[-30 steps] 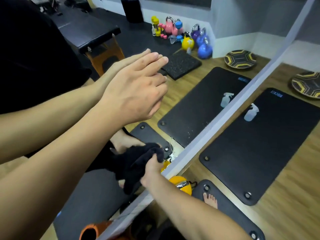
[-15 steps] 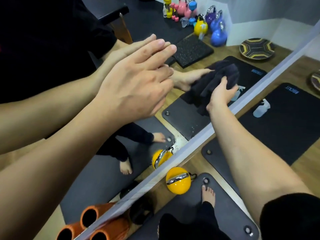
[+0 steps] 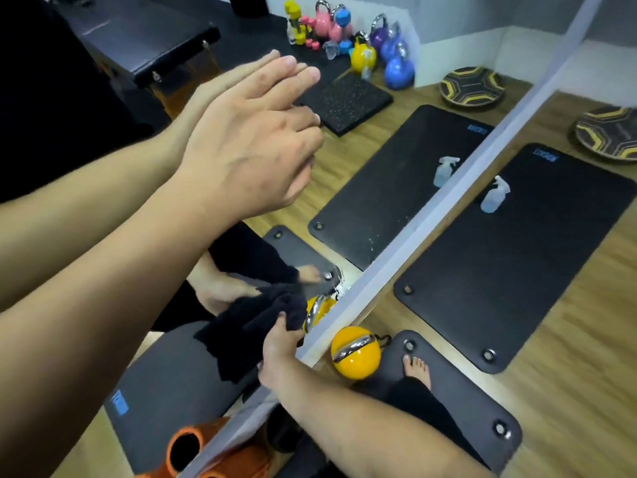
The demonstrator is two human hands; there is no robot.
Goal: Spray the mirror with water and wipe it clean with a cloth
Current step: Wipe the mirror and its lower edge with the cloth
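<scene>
The mirror (image 3: pixel 379 188) fills the left of the view, and its white lower edge (image 3: pixel 431 215) runs diagonally. My left hand (image 3: pixel 248 150) rests flat against the glass with straight fingers and holds nothing; its reflection meets it fingertip to fingertip. My right hand (image 3: pixel 279 350) grips a black cloth (image 3: pixel 251 326) and presses it on the glass low down, just above the white edge. A clear spray bottle (image 3: pixel 494 194) stands on the black floor mat (image 3: pixel 517 263) to the right, away from both hands.
A yellow kettlebell (image 3: pixel 356 353) sits on the floor by the mirror edge, beside my bare foot (image 3: pixel 417 370) on a second mat. A black-and-yellow balance disc (image 3: pixel 606 132) lies far right. The glass reflects coloured kettlebells, a bench and orange rollers (image 3: pixel 186 450).
My right hand swept the cloth up the glass to the right half a second ago, and it is now back down near the lower edge. My left hand has stayed on the mirror.
</scene>
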